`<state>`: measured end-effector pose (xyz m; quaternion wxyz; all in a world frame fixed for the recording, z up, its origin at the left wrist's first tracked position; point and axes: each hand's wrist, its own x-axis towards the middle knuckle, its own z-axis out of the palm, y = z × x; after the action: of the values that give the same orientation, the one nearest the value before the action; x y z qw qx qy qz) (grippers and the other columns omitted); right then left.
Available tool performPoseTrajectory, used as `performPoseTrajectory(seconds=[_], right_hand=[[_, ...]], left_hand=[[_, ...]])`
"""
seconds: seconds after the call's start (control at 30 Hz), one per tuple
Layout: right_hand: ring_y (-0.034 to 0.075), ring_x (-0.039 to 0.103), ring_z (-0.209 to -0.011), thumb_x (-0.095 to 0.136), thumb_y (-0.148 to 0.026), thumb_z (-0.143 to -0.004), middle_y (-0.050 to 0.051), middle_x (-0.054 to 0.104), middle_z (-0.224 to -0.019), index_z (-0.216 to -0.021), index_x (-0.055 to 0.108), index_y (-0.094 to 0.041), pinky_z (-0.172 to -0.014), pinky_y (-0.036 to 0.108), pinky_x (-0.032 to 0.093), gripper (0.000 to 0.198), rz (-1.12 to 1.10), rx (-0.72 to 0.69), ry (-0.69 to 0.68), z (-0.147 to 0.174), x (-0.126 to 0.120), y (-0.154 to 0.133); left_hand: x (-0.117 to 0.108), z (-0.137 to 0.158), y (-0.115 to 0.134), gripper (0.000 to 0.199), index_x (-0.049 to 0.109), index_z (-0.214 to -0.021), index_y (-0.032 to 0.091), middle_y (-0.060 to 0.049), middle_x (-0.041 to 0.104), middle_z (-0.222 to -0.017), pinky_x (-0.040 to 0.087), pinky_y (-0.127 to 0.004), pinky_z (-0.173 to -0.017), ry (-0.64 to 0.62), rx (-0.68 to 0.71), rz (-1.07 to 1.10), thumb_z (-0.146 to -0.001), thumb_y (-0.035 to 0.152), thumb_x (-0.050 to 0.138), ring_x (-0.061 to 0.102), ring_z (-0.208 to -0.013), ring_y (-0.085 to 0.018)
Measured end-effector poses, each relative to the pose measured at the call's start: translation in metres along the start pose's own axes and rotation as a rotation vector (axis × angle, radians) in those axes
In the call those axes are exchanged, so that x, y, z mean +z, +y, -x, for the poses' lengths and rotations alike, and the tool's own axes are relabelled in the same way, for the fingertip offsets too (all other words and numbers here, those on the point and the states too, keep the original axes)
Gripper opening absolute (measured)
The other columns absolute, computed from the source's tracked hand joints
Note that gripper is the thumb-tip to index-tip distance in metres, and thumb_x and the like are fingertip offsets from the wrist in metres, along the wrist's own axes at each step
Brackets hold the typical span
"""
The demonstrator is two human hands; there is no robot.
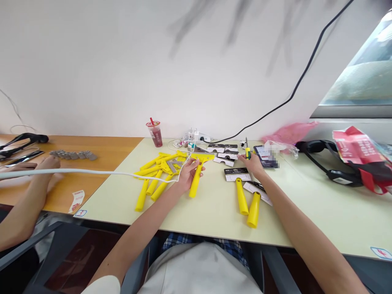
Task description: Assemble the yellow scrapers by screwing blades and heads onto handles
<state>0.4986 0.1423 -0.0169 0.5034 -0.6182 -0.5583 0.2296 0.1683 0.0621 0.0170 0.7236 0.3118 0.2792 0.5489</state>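
My left hand (187, 175) is closed around a yellow scraper (195, 183), its wide head up and its handle slanting toward me. Left of it lies a heap of several yellow scrapers (157, 173), partly overlapping. My right hand (253, 164) holds a screwdriver (248, 152) with a yellow and green handle, its metal shaft pointing up. The fingertips of that hand are at the edge of several black-and-white cards (226, 155); whether they grip one I cannot tell. Nearer me are two scrapers with cards over their heads, one handle (241, 198) beside the other (253, 210).
A phone (263, 157) lies right of my right hand. Behind are a power strip with plugs (194, 135) and a drink cup (155, 134). A headset (333, 163) and a red bag (364, 155) sit at the right. Another person's arm (33, 196) rests at the left table.
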Motion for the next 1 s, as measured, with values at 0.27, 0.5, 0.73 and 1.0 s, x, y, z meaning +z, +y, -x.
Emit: performPoseTrajectory(seconds=[0.27,0.5,0.73,1.0], right_hand=[[0.024,0.066,-0.081,0.088,-0.038,-0.069,0.007,0.076,-0.085,-0.073,0.061,-0.023,-0.081,0.04,0.05,0.031,0.004,0.08,0.042,0.001,0.012,0.0],[0.025,0.066,-0.087,0.087,-0.047,-0.075,0.008,0.077,-0.094,-0.071,0.049,-0.026,-0.086,0.041,0.051,0.043,-0.096,0.01,0.163,-0.001,0.01,0.0],[0.025,0.064,-0.085,0.078,-0.052,-0.091,0.007,0.074,-0.097,-0.072,0.044,-0.028,-0.084,0.042,0.051,0.046,-0.138,-0.407,0.256,0.014,0.012,-0.019],[0.027,0.071,-0.091,0.065,-0.041,-0.106,0.01,0.075,-0.102,-0.089,0.063,-0.027,-0.081,0.041,0.055,0.022,-0.068,-0.67,0.052,0.04,0.023,-0.044]], left_hand=[[-0.001,-0.002,-0.009,0.049,0.064,-0.099,0.02,-0.003,0.072,-0.096,0.055,-0.024,-0.053,0.021,-0.044,-0.048,-0.073,0.034,0.103,0.077,-0.075,-0.018],[-0.005,-0.004,-0.008,0.048,0.065,-0.104,0.02,-0.008,0.079,-0.11,0.058,-0.023,-0.056,-0.036,-0.025,-0.061,-0.077,0.037,0.101,0.079,-0.078,-0.018],[-0.007,-0.006,-0.001,0.054,0.065,-0.103,0.02,-0.005,0.079,-0.103,0.058,-0.023,-0.057,-0.032,0.053,-0.109,-0.073,0.043,0.104,0.081,-0.08,-0.019],[0.063,-0.031,0.058,0.056,0.064,-0.109,0.022,-0.007,0.082,-0.11,0.066,-0.035,-0.089,-0.131,0.37,-0.258,-0.076,0.047,0.102,0.083,-0.106,-0.028]])
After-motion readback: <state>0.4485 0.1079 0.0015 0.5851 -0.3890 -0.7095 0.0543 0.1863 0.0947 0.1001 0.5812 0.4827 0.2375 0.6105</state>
